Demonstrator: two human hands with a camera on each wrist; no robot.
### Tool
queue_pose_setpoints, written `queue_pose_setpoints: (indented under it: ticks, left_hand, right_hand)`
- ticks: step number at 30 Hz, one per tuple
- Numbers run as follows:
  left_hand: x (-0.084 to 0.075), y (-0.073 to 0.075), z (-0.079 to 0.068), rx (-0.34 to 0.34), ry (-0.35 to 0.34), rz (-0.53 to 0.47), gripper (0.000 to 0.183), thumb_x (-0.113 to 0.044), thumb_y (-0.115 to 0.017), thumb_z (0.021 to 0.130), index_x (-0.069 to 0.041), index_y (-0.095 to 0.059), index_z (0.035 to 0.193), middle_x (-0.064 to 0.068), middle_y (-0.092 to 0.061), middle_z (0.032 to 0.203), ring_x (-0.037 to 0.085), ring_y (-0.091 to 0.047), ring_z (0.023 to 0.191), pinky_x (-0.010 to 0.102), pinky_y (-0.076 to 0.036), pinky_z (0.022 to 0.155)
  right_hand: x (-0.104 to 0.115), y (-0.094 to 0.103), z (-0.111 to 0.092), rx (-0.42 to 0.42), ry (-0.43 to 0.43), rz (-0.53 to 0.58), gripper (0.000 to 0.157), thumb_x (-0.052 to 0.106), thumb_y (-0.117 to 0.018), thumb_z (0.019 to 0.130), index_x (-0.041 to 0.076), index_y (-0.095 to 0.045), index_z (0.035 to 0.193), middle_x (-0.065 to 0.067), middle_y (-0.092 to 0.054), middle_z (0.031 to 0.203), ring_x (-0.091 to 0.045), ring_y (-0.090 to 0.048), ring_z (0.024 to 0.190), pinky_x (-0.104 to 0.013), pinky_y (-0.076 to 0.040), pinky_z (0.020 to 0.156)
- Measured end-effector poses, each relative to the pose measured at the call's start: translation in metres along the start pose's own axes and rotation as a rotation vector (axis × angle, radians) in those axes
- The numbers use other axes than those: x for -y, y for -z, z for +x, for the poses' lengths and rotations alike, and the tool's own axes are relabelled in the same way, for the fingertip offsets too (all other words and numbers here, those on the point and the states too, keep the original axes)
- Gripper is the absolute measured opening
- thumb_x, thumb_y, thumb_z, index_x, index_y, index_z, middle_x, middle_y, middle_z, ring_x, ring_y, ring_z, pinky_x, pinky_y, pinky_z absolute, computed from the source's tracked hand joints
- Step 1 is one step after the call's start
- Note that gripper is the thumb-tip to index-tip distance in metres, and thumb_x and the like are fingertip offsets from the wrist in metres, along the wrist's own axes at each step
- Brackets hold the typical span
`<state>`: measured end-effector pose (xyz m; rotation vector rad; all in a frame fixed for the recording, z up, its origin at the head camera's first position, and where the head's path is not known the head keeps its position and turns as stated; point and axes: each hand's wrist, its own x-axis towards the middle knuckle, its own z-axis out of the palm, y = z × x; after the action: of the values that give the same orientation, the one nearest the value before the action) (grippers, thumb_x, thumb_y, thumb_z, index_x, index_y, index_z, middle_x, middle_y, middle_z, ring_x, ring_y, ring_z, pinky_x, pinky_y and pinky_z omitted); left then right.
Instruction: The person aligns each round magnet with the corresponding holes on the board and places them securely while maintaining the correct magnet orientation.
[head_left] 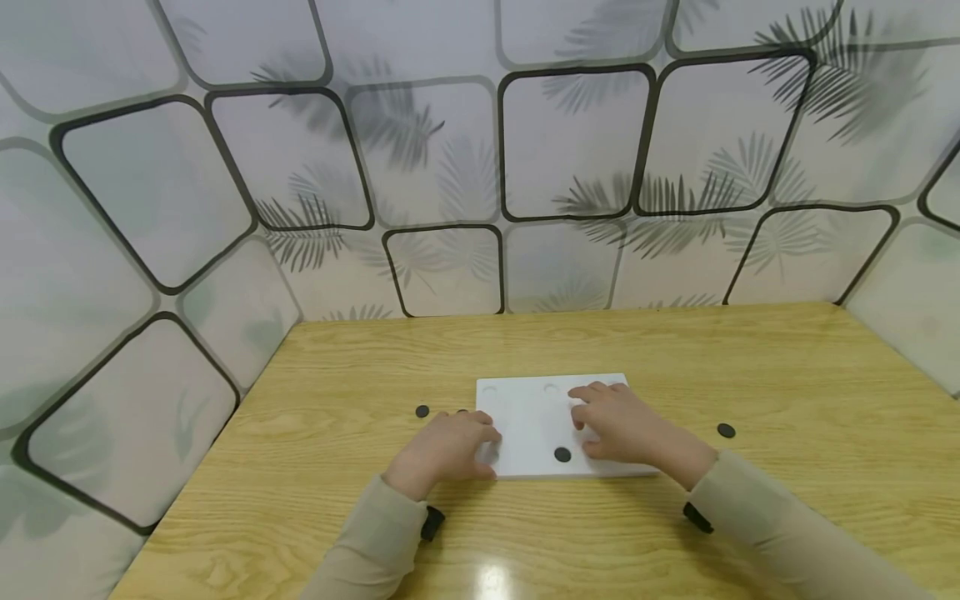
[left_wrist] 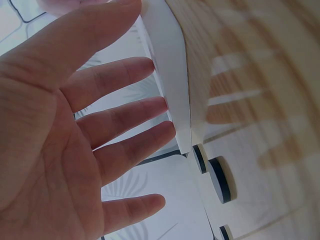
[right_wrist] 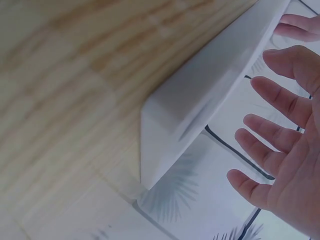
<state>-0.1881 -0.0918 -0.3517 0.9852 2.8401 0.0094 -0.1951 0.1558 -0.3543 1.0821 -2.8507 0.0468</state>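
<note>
A white rectangular board [head_left: 528, 417] with shallow round recesses lies flat on the table. On it, near the front edge, is a black disc [head_left: 562, 454]. My left hand [head_left: 450, 450] is at the board's left end, fingers spread; in the left wrist view its fingertips appear to touch the white board [left_wrist: 172, 65]. Over the board's right part hovers my right hand [head_left: 618, 425], fingers loosely bent and nothing held. The right wrist view shows that hand [right_wrist: 295, 145] apart from the board [right_wrist: 200, 90], where one recess is visible.
Left of the board lies one black disc [head_left: 422, 411]; another black disc [head_left: 462, 411] is mostly hidden behind the left hand. A further black disc [head_left: 726, 430] lies to the right. The wooden table [head_left: 337, 358] meets a patterned wall covering [head_left: 570, 267] at the back.
</note>
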Motion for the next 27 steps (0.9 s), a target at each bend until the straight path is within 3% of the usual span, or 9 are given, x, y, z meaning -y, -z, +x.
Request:
queue_pose_setpoints:
  ticks: [27]
  left_hand:
    - [-0.0001,0.0013,-0.0002,0.001,-0.011,0.003,0.042,-0.039,-0.07,0.073,-0.019,-0.063,0.109,0.001,-0.053,0.118,0.018,-0.052,0.104,0.043,-0.042,0.081]
  right_hand:
    - [-0.0094,0.0046,-0.0099,0.021,-0.05,0.024,0.013,0.016,-0.07,0.069,0.015,-0.057,0.071,-0.018,-0.052,0.115,-0.034,-0.048,0.104,-0.053,-0.039,0.077]
